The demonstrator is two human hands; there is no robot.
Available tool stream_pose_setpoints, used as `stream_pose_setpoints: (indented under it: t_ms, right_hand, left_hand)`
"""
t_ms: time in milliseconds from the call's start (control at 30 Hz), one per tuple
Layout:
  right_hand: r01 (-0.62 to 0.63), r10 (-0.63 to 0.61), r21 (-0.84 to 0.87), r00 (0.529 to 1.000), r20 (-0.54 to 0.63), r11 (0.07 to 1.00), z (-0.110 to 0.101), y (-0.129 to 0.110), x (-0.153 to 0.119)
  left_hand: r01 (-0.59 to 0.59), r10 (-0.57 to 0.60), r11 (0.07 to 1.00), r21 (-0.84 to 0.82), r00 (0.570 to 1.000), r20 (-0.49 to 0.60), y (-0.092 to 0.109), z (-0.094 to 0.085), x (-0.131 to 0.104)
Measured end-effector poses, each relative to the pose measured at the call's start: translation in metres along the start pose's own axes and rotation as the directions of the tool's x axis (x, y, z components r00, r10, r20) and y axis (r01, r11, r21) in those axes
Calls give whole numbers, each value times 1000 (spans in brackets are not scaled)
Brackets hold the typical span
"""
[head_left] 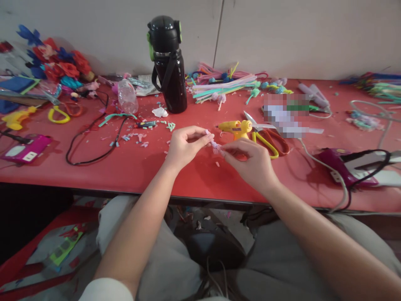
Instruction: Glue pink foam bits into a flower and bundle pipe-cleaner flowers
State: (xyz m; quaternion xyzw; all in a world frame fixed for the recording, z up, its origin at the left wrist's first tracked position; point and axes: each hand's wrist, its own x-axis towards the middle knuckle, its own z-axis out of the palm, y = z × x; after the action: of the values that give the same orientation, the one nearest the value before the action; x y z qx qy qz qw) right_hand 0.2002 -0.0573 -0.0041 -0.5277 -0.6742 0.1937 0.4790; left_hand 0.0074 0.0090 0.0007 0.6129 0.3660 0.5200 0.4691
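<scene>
My left hand [188,144] pinches one end of a small lilac pipe-cleaner piece [215,145] between thumb and fingertips. At its other end, the thumb and forefinger of my right hand [252,161] are closed on it. Its exact shape is too small to make out. Both hands are above the front part of the red table [200,184]. Just behind my right hand is a yellow hot glue gun [236,127], its nozzle pointing left. Scissors with yellow and red handles [269,144] lie beside the glue gun, partly hidden.
A black bottle [171,79] stands at the back, near bundled pipe cleaners [227,85]. Pink and green scraps [140,138] are scattered left of my hands. Purple power strips [26,148] with cables sit at both sides. Paper flowers [62,62] are at the far left.
</scene>
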Motion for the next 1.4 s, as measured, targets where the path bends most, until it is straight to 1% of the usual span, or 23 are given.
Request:
stream_pose_setpoints:
  t_ms: [100, 233, 300, 400, 500, 600, 767, 933, 1033, 1267, 1333, 1400]
  right_hand:
    - [38, -38, -10, 999, 2, 999, 0, 1, 0]
    - [34, -34, -17, 999, 3, 999, 1, 1, -1]
    - [54, -53, -33, 999, 5, 998, 1, 1, 0]
    - [157, -156, -71, 988, 19, 985, 1, 2, 0]
    - [274, -273, -116, 962, 27, 955, 1, 4, -1]
    - [335, -334, -149, 942, 33, 930, 2, 7, -1]
    - [355, -351, -227, 934, 59, 907, 3, 8, -3]
    - [433, -430, -348, 898, 89, 831, 2, 7, -5]
    - [442, -436, -392, 893, 110, 807, 1, 5, -5]
    - [471, -449, -412, 880, 154, 780, -1, 8, -5]
    - [461, -438, -399, 886, 153, 792, -1, 7, -5]
    - [430, -408, -348, 902, 140, 833, -2, 6, -5]
  left_hand:
    - [4, -4, 1000, 9, 1000, 3, -1, 0, 0]
    - [1, -1, 999, 37, 1000, 10, -2, -1, 0]
    - [-6, 6, 999, 41, 1000, 10, -3, -2, 0]
    - [-12, 12, 999, 49, 1000, 9, -4, -2, 0]
    - [-4, 4, 999, 46, 1000, 8, -2, -1, -1]
    - [-5, 5, 999, 42, 1000, 10, 0, 0, -2]
    - [5, -5, 999, 38, 1000, 6, 0, 0, -1]
    - [1, -1, 999, 36, 1000, 11, -1, 0, -1]
    - [6, -6, 999, 46, 1000, 9, -1, -1, -1]
    - [-17, 16, 998, 55, 1000, 22, -2, -1, -2]
    - [-22, 20, 998, 57, 999, 24, -2, -2, -2]
    - [-19, 18, 998, 66, 1000, 20, -2, -2, -2]
